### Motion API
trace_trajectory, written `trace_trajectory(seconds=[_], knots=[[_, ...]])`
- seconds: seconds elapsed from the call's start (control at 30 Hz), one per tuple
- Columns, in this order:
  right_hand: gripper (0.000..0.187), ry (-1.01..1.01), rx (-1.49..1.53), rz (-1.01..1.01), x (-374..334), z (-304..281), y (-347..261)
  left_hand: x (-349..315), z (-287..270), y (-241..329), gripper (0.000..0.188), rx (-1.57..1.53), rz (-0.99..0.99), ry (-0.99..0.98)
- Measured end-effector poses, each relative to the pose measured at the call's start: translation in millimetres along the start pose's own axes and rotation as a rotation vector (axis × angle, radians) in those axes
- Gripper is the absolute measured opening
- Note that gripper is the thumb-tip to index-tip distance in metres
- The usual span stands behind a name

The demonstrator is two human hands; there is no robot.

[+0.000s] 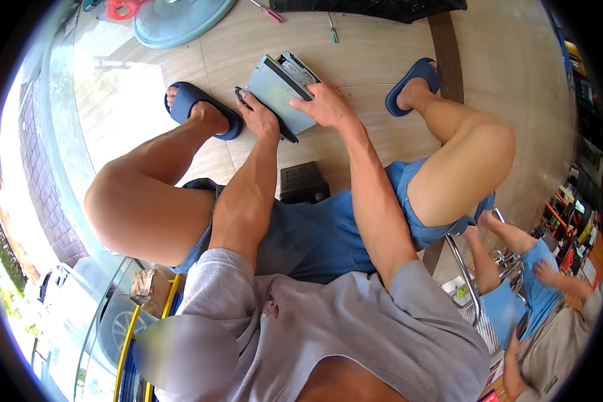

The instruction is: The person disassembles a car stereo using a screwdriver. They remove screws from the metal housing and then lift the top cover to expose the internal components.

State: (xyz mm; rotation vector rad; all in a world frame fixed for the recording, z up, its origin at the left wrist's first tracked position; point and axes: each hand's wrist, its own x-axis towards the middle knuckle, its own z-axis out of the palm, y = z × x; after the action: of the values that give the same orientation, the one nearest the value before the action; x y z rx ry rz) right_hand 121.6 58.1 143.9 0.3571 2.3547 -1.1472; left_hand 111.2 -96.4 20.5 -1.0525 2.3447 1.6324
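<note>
Between my feet, low over the tiled floor, is a flat grey metal box with black edges (272, 85), which looks like a computer disc drive. My left hand (258, 118) grips its left side at the long black front strip (285, 127). With the thumb lying over the top, my right hand (323, 107) holds the opposite side. Beyond the grey cover, an open metal frame (295, 67) with small parts inside shows at the far end; whether it is joined to the box I cannot tell. My right fingertips are partly hidden behind the edge.
A red-handled screwdriver (271, 13) and a green-handled one (333, 31) lie farther off. Behind them are a black panel (375, 7) and a round pale-blue lid (174, 23). A black box (303, 182) sits close to me. Another person (549, 295) is at the right by a metal-framed chair (465, 278).
</note>
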Motion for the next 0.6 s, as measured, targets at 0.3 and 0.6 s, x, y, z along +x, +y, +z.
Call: trace_trajectory(seconds=[0.3,0.6], knots=[[0.035,0.105,-0.062,-0.064,-23,21,-30,0,1,4,0.075,0.035,-0.065,0.007],[0.037,0.347,0.036,-0.037,-56,-44,-33,5,-6,50,0.073,-0.09,-0.245,0.159]])
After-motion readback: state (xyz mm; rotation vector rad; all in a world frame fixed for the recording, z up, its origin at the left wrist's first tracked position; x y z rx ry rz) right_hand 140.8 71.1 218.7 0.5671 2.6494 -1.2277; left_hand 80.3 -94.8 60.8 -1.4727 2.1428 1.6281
